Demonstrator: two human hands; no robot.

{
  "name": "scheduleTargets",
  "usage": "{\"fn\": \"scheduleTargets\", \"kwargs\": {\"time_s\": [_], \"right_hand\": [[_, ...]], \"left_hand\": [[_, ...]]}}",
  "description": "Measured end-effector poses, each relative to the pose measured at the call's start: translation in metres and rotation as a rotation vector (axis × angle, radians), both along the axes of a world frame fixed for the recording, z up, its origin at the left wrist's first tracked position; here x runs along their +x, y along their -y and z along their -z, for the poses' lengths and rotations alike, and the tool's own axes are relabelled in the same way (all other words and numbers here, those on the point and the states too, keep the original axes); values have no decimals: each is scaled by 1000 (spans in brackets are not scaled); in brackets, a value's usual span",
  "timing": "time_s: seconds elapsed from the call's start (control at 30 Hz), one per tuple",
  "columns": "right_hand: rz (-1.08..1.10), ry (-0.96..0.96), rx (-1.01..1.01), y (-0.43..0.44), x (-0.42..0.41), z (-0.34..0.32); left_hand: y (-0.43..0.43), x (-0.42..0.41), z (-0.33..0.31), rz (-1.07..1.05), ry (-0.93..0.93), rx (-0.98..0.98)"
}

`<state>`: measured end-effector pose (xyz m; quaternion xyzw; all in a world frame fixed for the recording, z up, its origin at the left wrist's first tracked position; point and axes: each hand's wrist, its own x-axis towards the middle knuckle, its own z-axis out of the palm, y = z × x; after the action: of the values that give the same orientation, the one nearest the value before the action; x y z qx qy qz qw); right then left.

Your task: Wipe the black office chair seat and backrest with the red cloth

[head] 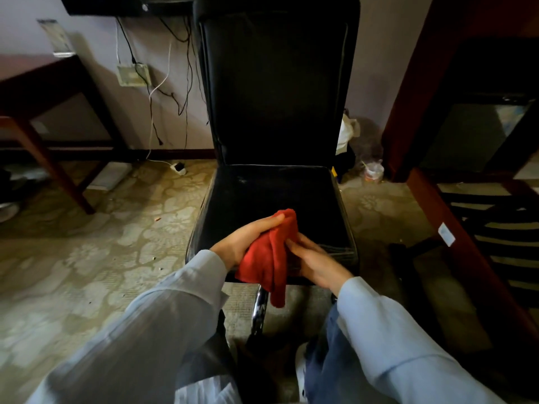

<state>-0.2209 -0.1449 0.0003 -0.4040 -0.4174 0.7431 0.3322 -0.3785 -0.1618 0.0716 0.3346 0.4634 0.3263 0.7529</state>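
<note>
A black office chair stands straight ahead, its seat facing me and its tall backrest rising behind. The red cloth hangs bunched over the seat's front edge, its tail dangling below the edge. My left hand grips the cloth from the left, thumb laid along its top. My right hand touches the cloth's right side with its fingers stretched toward it. Pale dusty specks show on the seat near the backrest.
A dark wooden table stands at the left. Cables and a wall socket hang on the wall behind. A wooden cabinet is at the right. A white bag and a cup lie on the patterned carpet right of the chair.
</note>
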Motion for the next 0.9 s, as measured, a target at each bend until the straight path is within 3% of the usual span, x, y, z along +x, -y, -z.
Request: {"fn": "scheduleTargets", "kwargs": {"time_s": [0.1,0.2,0.27,0.33,0.37,0.5,0.67,0.73,0.83,0.9], "right_hand": [[128,-19,32,1,0,-1],[145,-25,46,1,-4,-6],[139,-61,45,2,-12,-8],[114,-130,26,1,-20,-9],[100,-163,14,0,-23,-10],[96,-287,-58,-4,-36,-11],[72,-233,-84,-11,-54,-2],[14,-69,-26,-12,-58,3],[-18,370,239,-21,-61,16],[-18,533,358,-29,-65,30]], "left_hand": [[-5,-14,7,-91,-97,62],[-9,-29,25,-254,-316,97],[-7,-32,44,-216,-577,237],[-1,-31,60,-187,-690,385],[3,-29,63,-190,-625,413],[19,-16,76,-264,-29,311],[20,-9,91,-450,64,239],[15,-15,97,-550,40,191],[8,-36,109,-695,-5,142],[4,-56,119,-706,28,130]]}}
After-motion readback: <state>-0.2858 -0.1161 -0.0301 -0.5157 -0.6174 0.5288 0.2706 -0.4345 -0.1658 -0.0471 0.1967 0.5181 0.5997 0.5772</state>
